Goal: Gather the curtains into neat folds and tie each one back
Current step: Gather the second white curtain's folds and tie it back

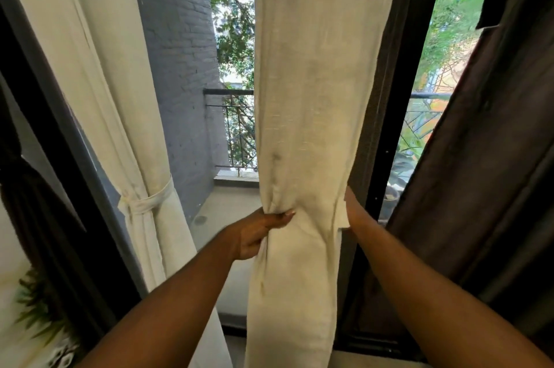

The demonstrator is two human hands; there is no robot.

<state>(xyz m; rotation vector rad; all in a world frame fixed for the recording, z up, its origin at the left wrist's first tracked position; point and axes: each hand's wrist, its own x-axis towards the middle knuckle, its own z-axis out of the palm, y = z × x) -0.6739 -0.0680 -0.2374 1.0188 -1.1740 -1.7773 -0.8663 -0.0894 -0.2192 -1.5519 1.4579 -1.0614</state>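
Note:
A cream curtain (308,97) hangs down the middle of the window. My left hand (260,229) grips its left edge at waist height, thumb on the front, bunching the cloth. My right hand (352,208) reaches behind the curtain's right edge, where a short strip of cream cloth (341,214) sticks out; its fingers are hidden by the fabric. To the left hangs a second cream curtain (99,73), gathered and bound by a cream tie-back (150,198).
Dark brown curtains hang at the far right (491,157) and far left (36,217). A black door frame (389,142) stands just right of the held curtain. Beyond the glass are a grey brick wall (180,67), a balcony railing (230,115) and trees.

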